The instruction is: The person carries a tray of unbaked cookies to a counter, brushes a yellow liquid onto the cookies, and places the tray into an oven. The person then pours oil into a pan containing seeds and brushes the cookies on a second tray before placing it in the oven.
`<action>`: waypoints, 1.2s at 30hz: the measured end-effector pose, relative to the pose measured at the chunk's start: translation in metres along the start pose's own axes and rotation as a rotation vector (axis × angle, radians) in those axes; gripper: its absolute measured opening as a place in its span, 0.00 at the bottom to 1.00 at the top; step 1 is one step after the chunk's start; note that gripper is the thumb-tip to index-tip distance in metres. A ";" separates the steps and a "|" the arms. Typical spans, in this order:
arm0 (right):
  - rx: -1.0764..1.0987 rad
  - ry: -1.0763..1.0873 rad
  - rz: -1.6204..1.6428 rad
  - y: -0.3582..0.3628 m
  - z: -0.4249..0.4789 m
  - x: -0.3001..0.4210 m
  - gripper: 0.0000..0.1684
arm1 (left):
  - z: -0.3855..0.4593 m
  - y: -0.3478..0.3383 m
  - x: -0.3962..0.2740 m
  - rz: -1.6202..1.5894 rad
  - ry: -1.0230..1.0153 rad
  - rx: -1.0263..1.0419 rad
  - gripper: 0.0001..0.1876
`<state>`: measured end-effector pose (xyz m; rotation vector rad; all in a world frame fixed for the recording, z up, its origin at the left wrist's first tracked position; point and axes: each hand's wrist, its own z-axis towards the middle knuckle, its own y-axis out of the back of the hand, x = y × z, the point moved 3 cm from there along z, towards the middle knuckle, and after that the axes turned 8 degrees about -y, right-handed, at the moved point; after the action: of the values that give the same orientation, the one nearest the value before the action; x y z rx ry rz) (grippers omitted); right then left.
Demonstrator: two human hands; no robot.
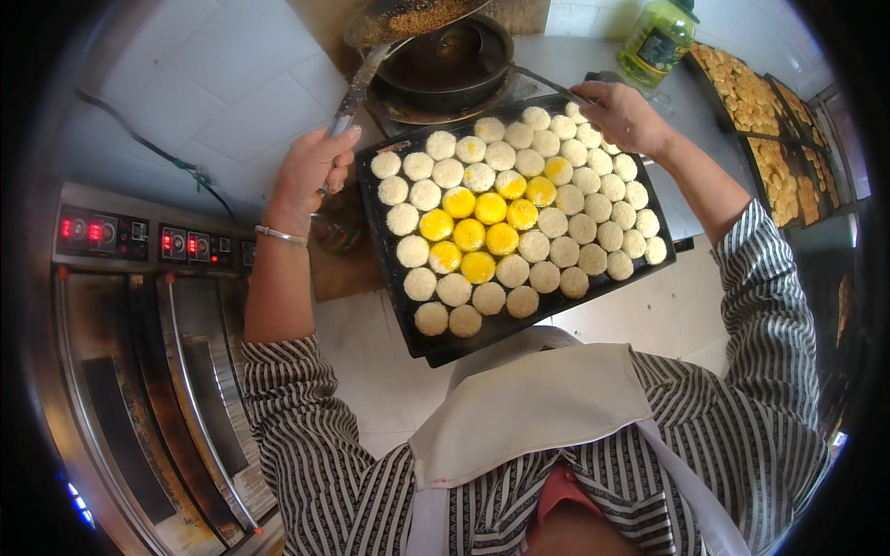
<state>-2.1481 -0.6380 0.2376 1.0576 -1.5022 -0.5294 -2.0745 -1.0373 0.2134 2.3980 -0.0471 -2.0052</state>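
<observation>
My left hand (314,167) grips the metal handle (358,87) of a broad skimmer or strainer (417,19) that holds brown granular bits, at the top edge of the view. In my right hand (619,115) is the thin handle of a ladle (546,82), which reaches into a dark round pan (441,69) of dark liquid. Below both hands lies a black baking tray (410,345) with rows of round pale cakes (546,276), their surfaces grainy. Glossy yellow liquid coats several cakes (491,208) near the tray's middle.
A bottle of yellow-green oil (657,45) stands on the metal counter (563,52) at the back. Trays of browned baked goods (775,174) are at the right. A deck oven (153,389) with lit red displays stands at the left, below a hanging black cable (132,132).
</observation>
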 end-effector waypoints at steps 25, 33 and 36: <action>0.227 -0.272 0.980 -0.029 -0.050 -0.020 0.22 | 0.010 0.006 0.004 -0.053 0.027 0.012 0.09; 0.169 -0.261 1.036 -0.024 -0.110 -0.025 0.24 | 0.014 0.013 0.006 -0.045 0.033 0.013 0.11; 0.096 -0.297 1.028 -0.023 -0.144 -0.033 0.24 | 0.017 0.012 0.007 -0.005 0.019 -0.016 0.12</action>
<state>-2.0071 -0.5881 0.2345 0.1655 -2.0952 0.1299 -2.0896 -1.0490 0.2036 2.4096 -0.0242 -1.9775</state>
